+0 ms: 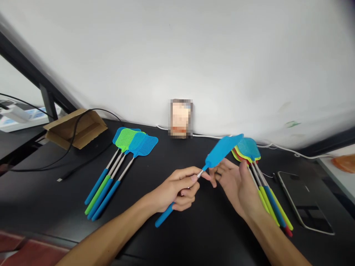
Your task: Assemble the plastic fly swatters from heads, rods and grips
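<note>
The left hand (177, 188) is closed around the slim metal shaft of a blue swatter (224, 149), which is held above the middle of the surface (205, 229), its handle sloping down toward the person and its head tilted up to the right. The right hand (235, 184) grips nothing; its palm is open, fingers partly curled just beside the swatter's neck.

The swatter should be very light, with a thin, bendy plastic head and a stiffer shaft that looks smooth and could slip or turn between the fingers. The coloured grip seems the surest hold; pinching the flat head would likely just flex it.

Counted out: one swatter in hand; four in the left-hand row (126, 138), three blue and one green; and in the right-hand bundle (251, 147) probably five, three yellow-green, one blue and one red, though the overlap and forearm make that uncertain. There is also one phone (305, 201) and one open cardboard box (90, 133)
</note>
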The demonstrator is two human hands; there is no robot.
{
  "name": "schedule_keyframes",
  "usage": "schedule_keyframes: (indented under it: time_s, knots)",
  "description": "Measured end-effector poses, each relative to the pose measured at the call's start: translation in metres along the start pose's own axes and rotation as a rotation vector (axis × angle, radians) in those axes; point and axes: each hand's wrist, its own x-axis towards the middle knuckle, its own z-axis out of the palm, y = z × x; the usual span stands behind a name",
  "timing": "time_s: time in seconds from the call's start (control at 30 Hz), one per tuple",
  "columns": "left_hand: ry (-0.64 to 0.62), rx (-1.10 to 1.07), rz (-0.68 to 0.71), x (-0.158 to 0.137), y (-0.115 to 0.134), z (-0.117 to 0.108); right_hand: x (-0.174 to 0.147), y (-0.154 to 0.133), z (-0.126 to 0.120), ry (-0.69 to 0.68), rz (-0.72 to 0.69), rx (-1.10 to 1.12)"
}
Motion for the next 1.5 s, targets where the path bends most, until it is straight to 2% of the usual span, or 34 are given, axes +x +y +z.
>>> schedule_keyframes:
  time_s: [0.1,0.27,0.47,0.63,0.8,0.97,1.1,1.23,1.33,1.43,1.5]
  knots:
    - [-0.120,-0.072,-0.061,-0.002,-0.001,0.004,0.002,-0.003,-0.001,0.037,0.103,0.081]
    - [-0.154,-0.076,-0.080,0.000,-0.006,0.003,-0.002,0.001,-0.002,-0.005,0.054,0.142]
    - [-0.001,0.049,-0.026,0.002,-0.007,-0.008,-0.003,0.002,0.001,0.072,-0.037,0.010]
    - [0.125,0.185,-0.007,0.003,-0.007,-0.005,-0.003,0.009,0.002,0.170,-0.146,-0.119]
    - [0.213,0.463,0.061,0.002,-0.008,-0.001,-0.012,0.026,0.001,0.367,-0.282,-0.370]
    - [0.258,0.794,0.207,0.001,-0.005,0.004,-0.019,0.036,0.001,0.467,-0.277,-0.477]
    - [0.341,0.856,0.254,0.003,-0.007,0.006,-0.016,0.031,0.010,0.382,-0.171,-0.392]
    - [0.415,0.757,0.392,0.003,-0.012,0.006,-0.018,0.025,0.031,0.140,-0.086,-0.405]
    - [0.415,0.687,0.479,0.000,-0.014,0.007,-0.027,0.029,0.050,-0.001,-0.025,-0.448]
    - [0.379,0.703,0.486,-0.002,-0.015,0.008,-0.043,0.039,0.059,-0.033,0.028,-0.450]
    - [0.344,0.868,0.532,-0.002,-0.014,0.008,-0.057,0.042,0.053,0.037,0.039,-0.486]
